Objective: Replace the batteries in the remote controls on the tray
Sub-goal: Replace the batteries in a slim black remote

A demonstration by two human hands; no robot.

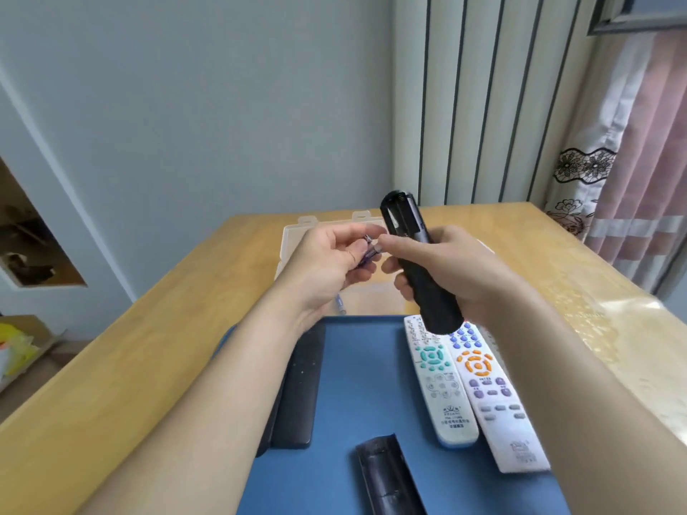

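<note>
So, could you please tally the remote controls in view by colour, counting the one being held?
Black remotes: 4, namely the held remote, two overlapping at the tray's left, one at the near edge
White remotes: 2, teal-buttoned and orange-buttoned
Total: 6

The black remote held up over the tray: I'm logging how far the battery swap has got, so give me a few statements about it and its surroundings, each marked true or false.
1. The right hand holds the black remote with its battery slot open. True.
2. The left hand is empty. False: its grip pinches batteries.
3. Two white remotes lie side by side on the blue tray. True.
4. A loose battery lies on the table beyond the tray. True.
5. The clear plastic box sits on the tray. False: it sits on the table behind it.
</note>
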